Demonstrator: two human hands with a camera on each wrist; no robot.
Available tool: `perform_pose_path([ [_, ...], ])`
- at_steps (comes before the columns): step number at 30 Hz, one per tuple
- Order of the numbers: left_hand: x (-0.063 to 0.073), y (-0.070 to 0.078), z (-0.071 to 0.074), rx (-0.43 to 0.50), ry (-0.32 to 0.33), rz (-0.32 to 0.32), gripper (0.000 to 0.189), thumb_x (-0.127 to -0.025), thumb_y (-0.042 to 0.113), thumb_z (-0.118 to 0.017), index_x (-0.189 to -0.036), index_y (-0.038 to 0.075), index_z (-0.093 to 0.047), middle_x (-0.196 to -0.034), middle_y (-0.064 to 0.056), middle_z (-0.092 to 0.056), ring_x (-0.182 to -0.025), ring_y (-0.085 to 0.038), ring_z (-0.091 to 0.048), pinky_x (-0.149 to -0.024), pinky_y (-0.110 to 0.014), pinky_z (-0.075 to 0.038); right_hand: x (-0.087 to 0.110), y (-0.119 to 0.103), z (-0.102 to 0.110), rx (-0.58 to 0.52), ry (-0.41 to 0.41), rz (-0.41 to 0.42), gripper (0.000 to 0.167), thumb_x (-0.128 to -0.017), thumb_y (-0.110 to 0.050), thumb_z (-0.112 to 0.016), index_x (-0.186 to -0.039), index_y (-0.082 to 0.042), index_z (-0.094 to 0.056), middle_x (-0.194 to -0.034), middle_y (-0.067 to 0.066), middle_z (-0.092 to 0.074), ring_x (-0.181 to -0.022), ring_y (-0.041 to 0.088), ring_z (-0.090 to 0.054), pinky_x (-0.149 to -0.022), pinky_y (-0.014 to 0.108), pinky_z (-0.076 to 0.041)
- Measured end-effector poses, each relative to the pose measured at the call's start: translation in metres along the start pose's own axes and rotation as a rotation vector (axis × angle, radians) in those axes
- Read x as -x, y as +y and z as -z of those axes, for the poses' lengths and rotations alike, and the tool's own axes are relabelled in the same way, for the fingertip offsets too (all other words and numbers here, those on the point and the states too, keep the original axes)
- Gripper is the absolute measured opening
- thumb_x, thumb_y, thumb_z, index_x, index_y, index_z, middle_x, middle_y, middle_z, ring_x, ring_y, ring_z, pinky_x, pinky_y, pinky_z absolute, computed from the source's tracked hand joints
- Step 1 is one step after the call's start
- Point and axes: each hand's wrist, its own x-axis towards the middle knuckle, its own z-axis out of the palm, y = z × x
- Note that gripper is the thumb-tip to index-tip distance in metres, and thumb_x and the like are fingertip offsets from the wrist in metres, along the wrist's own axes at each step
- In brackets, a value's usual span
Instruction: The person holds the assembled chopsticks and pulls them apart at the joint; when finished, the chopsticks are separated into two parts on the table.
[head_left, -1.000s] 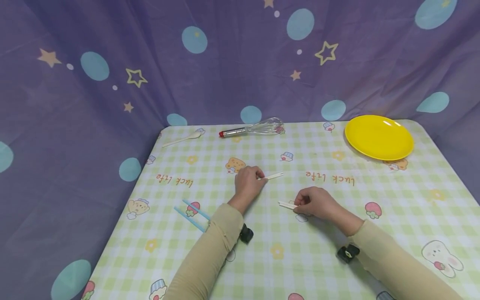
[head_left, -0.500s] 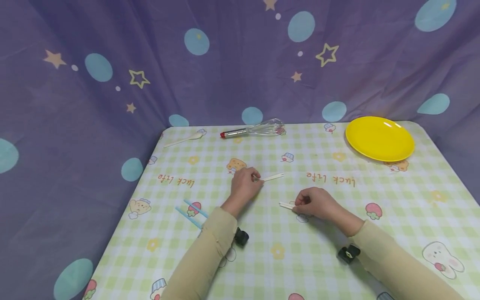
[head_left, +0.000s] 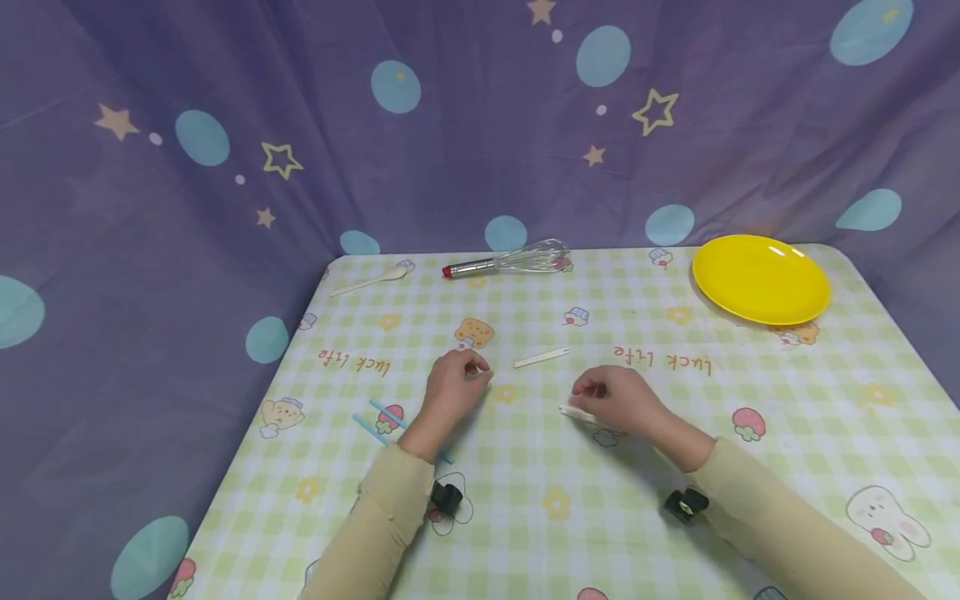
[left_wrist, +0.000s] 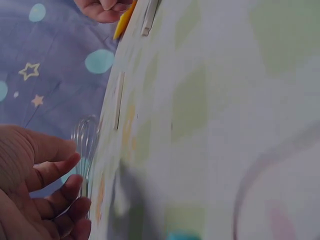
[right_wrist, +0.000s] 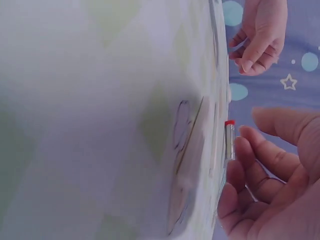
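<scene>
Two short, slim cream-white sticks lie on the checked tablecloth point(head_left: 555, 550). The far stick point(head_left: 542, 357) has a notched right end and sits to the right of my left hand point(head_left: 453, 383), apart from it. That hand is above the cloth, fingers relaxed, with nothing held; the left wrist view shows the same bent fingers point(left_wrist: 62, 200). My right hand point(head_left: 618, 398) is just over the near stick point(head_left: 577, 413), covering its right part in the head view. From the right wrist, this stick point(right_wrist: 192, 142) lies on the cloth, apart from the loosely bent fingers point(right_wrist: 240, 155).
Two light blue sticks point(head_left: 371, 427) lie partly under my left forearm. A whisk point(head_left: 510, 262) and a cream spoon point(head_left: 371, 281) are along the far edge. The yellow plate point(head_left: 761, 279) stands at the far right, before a purple curtain point(head_left: 480, 125).
My left hand has let go of the far stick and drawn back to the left. My right hand has released the near stick and risen slightly, shifting left.
</scene>
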Motion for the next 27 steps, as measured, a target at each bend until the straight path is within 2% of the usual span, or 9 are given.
perform_pose_path([
  [4, 0.011, -0.011, 0.011, 0.010, -0.009, -0.023, 0.005, -0.089, 0.017, -0.071, -0.085, 0.014, -0.070, -0.083, 0.000, -0.058, -0.079, -0.019, -0.053, -0.076, -0.038, -0.043, -0.003, -0.009, -0.005, -0.044, 0.016, 0.063, 0.003, -0.087, -0.017, -0.072, -0.088, -0.014, -0.074, -0.080, -0.007, -0.065, -0.074, 0.011, -0.057, -0.070, 0.032, -0.048],
  [9, 0.023, -0.022, 0.024, 0.000, 0.008, -0.069, 0.004, -0.088, 0.016, -0.071, -0.088, 0.012, -0.071, -0.082, 0.002, -0.060, -0.078, -0.018, -0.054, -0.075, -0.038, -0.044, -0.007, -0.020, -0.013, -0.080, -0.019, 0.148, 0.005, -0.087, -0.013, -0.071, -0.090, -0.010, -0.073, -0.083, -0.007, -0.066, -0.077, 0.010, -0.060, -0.072, 0.033, -0.050],
  [12, 0.029, -0.027, 0.031, -0.004, 0.012, -0.062, 0.004, -0.088, 0.015, -0.072, -0.090, 0.011, -0.071, -0.083, 0.002, -0.061, -0.081, -0.020, -0.055, -0.076, -0.039, -0.044, -0.010, -0.028, -0.019, -0.085, -0.054, 0.181, 0.006, -0.088, -0.014, -0.072, -0.092, -0.009, -0.073, -0.084, -0.008, -0.067, -0.078, 0.010, -0.060, -0.073, 0.032, -0.050],
  [17, 0.039, -0.037, 0.044, 0.020, 0.001, -0.023, 0.006, -0.089, 0.014, -0.071, -0.095, 0.011, -0.071, -0.089, -0.001, -0.063, -0.088, -0.024, -0.058, -0.079, -0.041, -0.046, -0.015, -0.039, -0.030, -0.112, -0.121, 0.212, 0.008, -0.089, -0.014, -0.070, -0.094, -0.009, -0.073, -0.085, -0.008, -0.067, -0.079, 0.008, -0.060, -0.072, 0.029, -0.051],
  [22, 0.046, -0.049, 0.056, 0.048, 0.020, -0.032, 0.009, -0.089, 0.011, -0.071, -0.097, 0.008, -0.071, -0.091, -0.004, -0.065, -0.088, -0.025, -0.059, -0.079, -0.042, -0.047, -0.019, -0.053, -0.039, -0.184, -0.226, 0.232, 0.015, -0.089, -0.014, -0.070, -0.099, -0.004, -0.072, -0.088, -0.004, -0.069, -0.080, 0.009, -0.061, -0.074, 0.026, -0.051],
  [27, 0.052, -0.061, 0.066, 0.067, 0.026, -0.015, 0.011, -0.089, 0.007, -0.070, -0.100, 0.006, -0.071, -0.097, -0.008, -0.065, -0.091, -0.026, -0.060, -0.080, -0.040, -0.051, -0.021, -0.069, -0.052, -0.242, -0.330, 0.238, 0.019, -0.089, -0.014, -0.070, -0.104, -0.001, -0.071, -0.094, 0.000, -0.070, -0.081, 0.008, -0.061, -0.075, 0.024, -0.050],
])
